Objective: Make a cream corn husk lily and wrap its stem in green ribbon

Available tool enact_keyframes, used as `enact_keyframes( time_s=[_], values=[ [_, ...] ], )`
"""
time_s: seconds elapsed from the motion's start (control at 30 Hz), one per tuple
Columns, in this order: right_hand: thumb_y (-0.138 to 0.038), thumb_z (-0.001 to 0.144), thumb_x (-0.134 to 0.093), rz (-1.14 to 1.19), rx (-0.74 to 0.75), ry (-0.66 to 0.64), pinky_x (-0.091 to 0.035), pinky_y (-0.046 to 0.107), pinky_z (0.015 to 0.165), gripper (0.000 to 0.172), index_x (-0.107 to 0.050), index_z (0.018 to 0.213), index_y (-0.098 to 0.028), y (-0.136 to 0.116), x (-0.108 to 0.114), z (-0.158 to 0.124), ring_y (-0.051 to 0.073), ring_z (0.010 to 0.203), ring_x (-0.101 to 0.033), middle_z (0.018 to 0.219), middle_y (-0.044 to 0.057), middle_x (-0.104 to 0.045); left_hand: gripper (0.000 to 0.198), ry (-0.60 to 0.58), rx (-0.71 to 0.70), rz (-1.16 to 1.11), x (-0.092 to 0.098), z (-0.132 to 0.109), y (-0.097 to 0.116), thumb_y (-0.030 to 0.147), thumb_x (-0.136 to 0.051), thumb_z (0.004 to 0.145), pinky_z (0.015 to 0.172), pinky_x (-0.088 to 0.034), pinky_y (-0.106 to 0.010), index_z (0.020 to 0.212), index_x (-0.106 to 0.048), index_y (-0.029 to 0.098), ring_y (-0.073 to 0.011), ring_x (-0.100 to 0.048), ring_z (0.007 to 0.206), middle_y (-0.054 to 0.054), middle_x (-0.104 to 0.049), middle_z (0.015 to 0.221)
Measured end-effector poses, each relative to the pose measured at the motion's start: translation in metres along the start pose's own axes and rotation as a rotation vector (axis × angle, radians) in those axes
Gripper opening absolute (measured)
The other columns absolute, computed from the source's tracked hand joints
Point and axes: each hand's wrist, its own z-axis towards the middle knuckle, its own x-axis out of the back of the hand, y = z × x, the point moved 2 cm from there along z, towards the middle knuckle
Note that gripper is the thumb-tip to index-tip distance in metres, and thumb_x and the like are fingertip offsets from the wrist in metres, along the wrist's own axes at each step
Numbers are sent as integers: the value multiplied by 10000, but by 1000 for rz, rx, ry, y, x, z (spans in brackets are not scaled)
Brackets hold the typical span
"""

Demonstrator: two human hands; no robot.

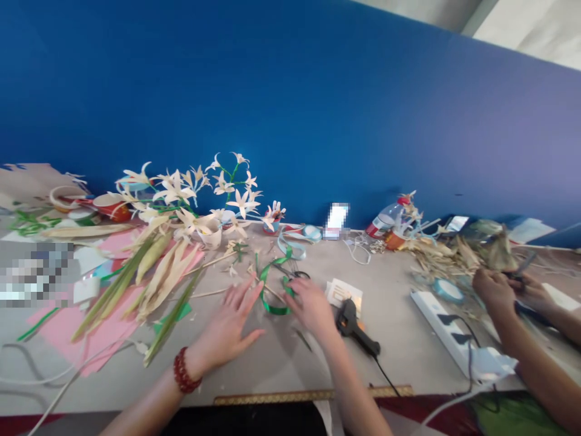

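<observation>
My left hand (236, 318) is low over the table, palm down, fingers spread and thumb stretched out, with nothing in it. Beside its fingertips a loop of green ribbon (275, 310) stands on its edge. My right hand (313, 303) reaches in at the loop's right side. Its fingertips are at the ribbon and close to dark-handled scissors (301, 275); blur hides whether they grip anything. Right of that hand lies a black hot glue gun (356, 327), against a small white-and-gold packet (340, 292).
White husk flowers (175, 189) stand in cups at the back left. Corn husks (166, 281) lie on pink paper (106, 327). A phone (336, 219) leans on the blue wall. At right are a power strip (440, 330) and a co-worker's hands (494, 290). A wooden ruler (272, 398) lines the front edge.
</observation>
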Motion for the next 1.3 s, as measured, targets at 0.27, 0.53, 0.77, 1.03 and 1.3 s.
enact_keyframes(
  time_s=[0.27, 0.53, 0.77, 1.03, 1.3],
  values=[
    [-208, 850, -599, -288, -173, -74, -360, 330, 765, 118, -711, 813, -198, 41, 12, -21, 250, 884, -605, 852, 79, -709, 471, 17, 59, 338, 1, -6, -17, 84, -467, 841, 1141, -100, -671, 1236, -627, 285, -325, -373, 1394, -91, -306, 1588],
    [-190, 805, -610, -403, -210, -180, -331, 361, 751, 100, -701, 786, -156, 37, 5, -27, 281, 900, -616, 853, 119, -717, 437, 85, 37, 349, -3, -6, -14, 103, -442, 864, 1137, -120, -667, 1220, -622, 282, -309, -423, 1357, -91, -445, 1509],
    [-171, 802, -588, -450, -237, -226, -346, 370, 762, 116, -694, 772, -137, 33, 1, -20, 293, 904, -636, 854, 152, -728, 269, 90, 17, 276, -6, -5, -11, 216, -514, 891, 1143, -87, -655, 1102, -669, 277, -304, -507, 1265, -96, -609, 1326],
    [-197, 796, -603, -462, -295, -253, -376, 340, 709, 87, -674, 795, -147, 29, 12, -22, 304, 898, -672, 820, 149, -728, 212, 91, 30, 206, -6, -5, -15, 212, -502, 915, 1142, -122, -622, 1027, -671, 275, -269, -556, 1200, -73, -649, 1258],
    [-186, 836, -558, -379, -408, -255, -345, 255, 585, 104, -649, 886, -178, 36, 16, -25, 225, 811, -705, 828, 88, -745, 199, 68, 5, 143, -10, -2, -14, 180, -504, 908, 1138, -169, -598, 997, -660, 268, -232, -607, 1113, -57, -674, 1199]
  ],
)
